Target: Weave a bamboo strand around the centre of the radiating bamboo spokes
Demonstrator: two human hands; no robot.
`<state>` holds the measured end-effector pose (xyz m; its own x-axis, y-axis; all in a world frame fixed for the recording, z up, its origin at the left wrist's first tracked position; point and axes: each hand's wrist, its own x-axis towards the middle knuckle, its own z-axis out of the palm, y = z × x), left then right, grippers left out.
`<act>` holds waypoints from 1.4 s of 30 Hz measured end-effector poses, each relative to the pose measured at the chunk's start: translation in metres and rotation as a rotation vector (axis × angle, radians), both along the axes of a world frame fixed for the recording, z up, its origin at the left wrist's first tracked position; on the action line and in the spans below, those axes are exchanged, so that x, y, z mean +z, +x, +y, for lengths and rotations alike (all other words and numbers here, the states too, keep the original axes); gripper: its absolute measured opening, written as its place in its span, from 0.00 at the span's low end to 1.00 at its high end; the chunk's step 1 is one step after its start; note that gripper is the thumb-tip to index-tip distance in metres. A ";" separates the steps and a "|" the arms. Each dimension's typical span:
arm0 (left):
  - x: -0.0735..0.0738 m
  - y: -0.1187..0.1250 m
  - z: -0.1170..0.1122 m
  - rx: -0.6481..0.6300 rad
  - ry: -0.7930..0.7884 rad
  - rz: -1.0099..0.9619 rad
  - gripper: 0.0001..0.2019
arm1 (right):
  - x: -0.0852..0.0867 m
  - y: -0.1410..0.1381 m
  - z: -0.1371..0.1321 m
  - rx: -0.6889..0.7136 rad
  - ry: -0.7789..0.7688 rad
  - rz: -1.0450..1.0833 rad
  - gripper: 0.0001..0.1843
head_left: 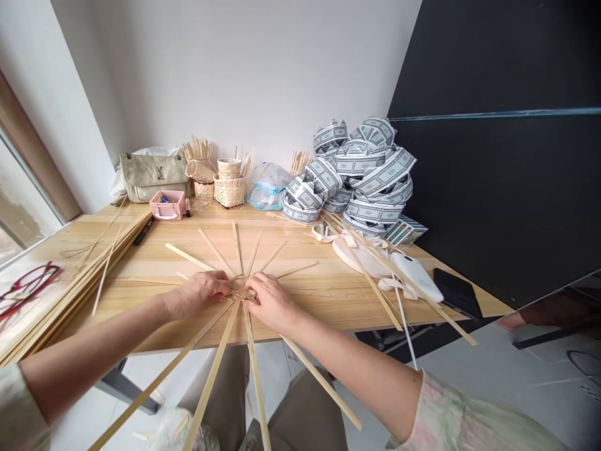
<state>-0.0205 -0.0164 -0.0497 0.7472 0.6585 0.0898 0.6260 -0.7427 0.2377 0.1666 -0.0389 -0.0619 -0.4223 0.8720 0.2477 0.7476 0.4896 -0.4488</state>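
One left hand and one right hand clamp their grip on one woven hub amid about twelve strips.

Soft pink and green floral blotches, their outlines blurred, run across the pale, loose right sleeve of the person at the table, its edge falling near the elbow. The left sleeve, partly out of frame, shows pale grey-green cloth. The left forearm and right forearm are bare, and plain grey-brown trousers complete the outfit.
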 end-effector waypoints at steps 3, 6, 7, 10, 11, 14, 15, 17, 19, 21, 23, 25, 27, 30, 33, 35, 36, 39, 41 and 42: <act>-0.004 0.000 0.000 0.021 0.017 0.011 0.09 | 0.002 -0.003 0.001 -0.022 0.009 -0.046 0.06; -0.007 -0.001 0.000 0.030 0.026 -0.005 0.09 | 0.002 -0.005 0.000 -0.028 0.028 -0.070 0.06; -0.007 -0.001 -0.001 0.029 0.026 -0.009 0.09 | 0.002 -0.005 0.000 -0.029 0.034 -0.074 0.06; -0.006 -0.001 0.000 0.031 0.032 -0.013 0.08 | 0.002 -0.007 0.002 -0.041 0.028 -0.073 0.05; -0.005 -0.001 0.001 0.026 0.032 -0.014 0.08 | 0.003 -0.007 0.003 -0.051 0.020 -0.071 0.05; 0.000 0.000 0.004 0.026 0.015 -0.010 0.08 | 0.005 -0.011 0.006 -0.077 -0.014 -0.072 0.05; 0.001 0.000 0.005 0.027 0.008 -0.008 0.08 | 0.006 -0.011 0.006 -0.076 -0.023 -0.072 0.05; 0.002 0.001 0.006 0.033 0.007 -0.002 0.08 | 0.008 -0.012 0.006 -0.067 -0.032 -0.068 0.05; 0.000 0.001 0.005 0.041 0.023 0.013 0.08 | 0.009 -0.011 0.007 -0.052 -0.029 -0.073 0.05; -0.002 0.003 0.004 0.068 0.054 0.041 0.08 | 0.010 -0.008 0.011 -0.009 -0.024 -0.087 0.05; -0.003 0.006 0.001 0.124 0.073 0.070 0.08 | 0.011 -0.003 0.018 0.077 -0.028 -0.092 0.06; -0.002 0.010 -0.002 0.177 0.071 0.081 0.07 | 0.012 0.002 0.026 0.159 -0.029 -0.085 0.07; -0.001 0.014 -0.004 0.203 0.062 0.075 0.07 | 0.012 0.005 0.032 0.209 -0.023 -0.083 0.08; 0.000 0.016 -0.005 0.208 0.065 0.058 0.09 | 0.011 0.006 0.034 0.223 -0.009 -0.088 0.09; -0.003 0.016 -0.002 0.211 0.061 0.048 0.09 | 0.009 0.005 0.029 0.171 -0.009 -0.077 0.09; -0.005 0.017 0.000 0.219 0.057 0.046 0.09 | 0.008 0.003 0.026 0.143 -0.013 -0.077 0.08; -0.006 0.017 0.001 0.221 0.057 0.051 0.09 | 0.007 0.002 0.025 0.135 -0.016 -0.081 0.08; -0.006 0.019 0.001 0.223 0.058 0.074 0.08 | 0.007 -0.002 0.025 0.107 -0.023 -0.084 0.08; -0.005 0.021 0.000 0.238 0.055 0.089 0.08 | 0.007 -0.005 0.027 0.086 -0.007 -0.079 0.08; -0.004 0.022 -0.001 0.253 0.058 0.096 0.08 | 0.006 -0.005 0.028 0.085 0.008 -0.077 0.09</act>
